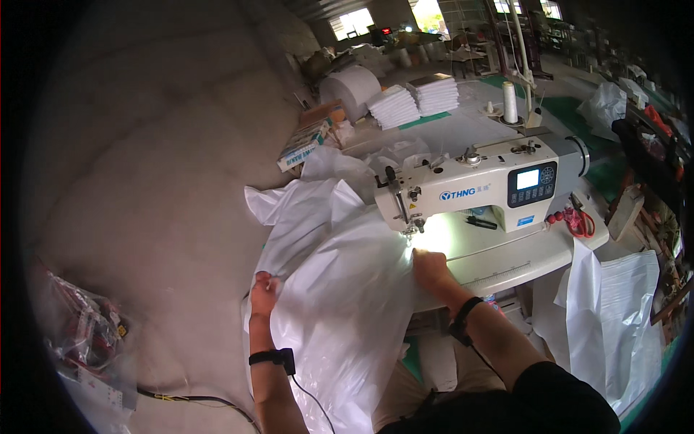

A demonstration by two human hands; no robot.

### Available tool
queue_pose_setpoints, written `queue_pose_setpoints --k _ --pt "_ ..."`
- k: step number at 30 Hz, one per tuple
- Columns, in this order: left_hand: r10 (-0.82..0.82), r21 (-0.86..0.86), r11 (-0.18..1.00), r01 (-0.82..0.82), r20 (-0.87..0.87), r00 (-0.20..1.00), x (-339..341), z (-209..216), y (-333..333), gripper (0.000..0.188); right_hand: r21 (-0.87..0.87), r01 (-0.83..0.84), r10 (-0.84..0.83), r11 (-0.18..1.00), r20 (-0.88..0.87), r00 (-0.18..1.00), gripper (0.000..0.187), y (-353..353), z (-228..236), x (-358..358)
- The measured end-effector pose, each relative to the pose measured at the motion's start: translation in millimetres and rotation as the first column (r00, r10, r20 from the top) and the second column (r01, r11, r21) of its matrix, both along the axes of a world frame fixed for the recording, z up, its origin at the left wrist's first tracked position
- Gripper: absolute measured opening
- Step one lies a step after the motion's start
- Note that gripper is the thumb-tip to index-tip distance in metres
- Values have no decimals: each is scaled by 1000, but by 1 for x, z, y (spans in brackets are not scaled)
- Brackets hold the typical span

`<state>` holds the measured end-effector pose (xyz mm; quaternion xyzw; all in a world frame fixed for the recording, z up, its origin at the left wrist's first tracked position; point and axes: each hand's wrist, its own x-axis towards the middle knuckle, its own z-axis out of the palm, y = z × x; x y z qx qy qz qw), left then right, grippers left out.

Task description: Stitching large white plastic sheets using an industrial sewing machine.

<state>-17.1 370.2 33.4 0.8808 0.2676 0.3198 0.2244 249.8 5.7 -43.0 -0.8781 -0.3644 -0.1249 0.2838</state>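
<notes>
A large white plastic sheet [340, 267], glossy and creased, drapes over the left end of the sewing machine table and down across my lap. Its left edge is pinched in my left hand [264, 291], fingers curled together. My right hand [431, 269] is closed at the sheet's right edge, just in front of the needle area; its fingertips are partly hidden. The white sewing machine [477, 181] stands over the sheet's far right part, its lamp brightly lighting the spot under the needle. Glare hides the stitching there.
Red-handled scissors [580, 223] and a black tool [481, 222] lie on the table [499, 264]. Behind are a thread cone [510, 103], folded white stacks [434, 94] and a large white roll [350, 92]. More white sheets [614, 318] hang at right. A cable [195, 398] crosses the floor at left.
</notes>
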Motion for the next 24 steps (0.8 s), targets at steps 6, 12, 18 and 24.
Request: queue_pose_setpoints --k 6,12,18,24 --pt "14 3 1000 -15 -544 839 -26 -56 -20 45 198 57 -56 979 -13 998 16 -6 -3 -3" --pt "372 423 858 -293 -117 921 -21 32 -54 22 489 50 61 871 -207 976 20 -18 -7 5" --pt "32 581 813 29 -94 995 -43 196 -201 9 599 -3 452 801 -602 658 40 -19 -2 -44" --pt "-142 128 904 407 -810 569 -81 116 -255 11 649 420 773 634 -528 -350 65 -26 -8 -141"
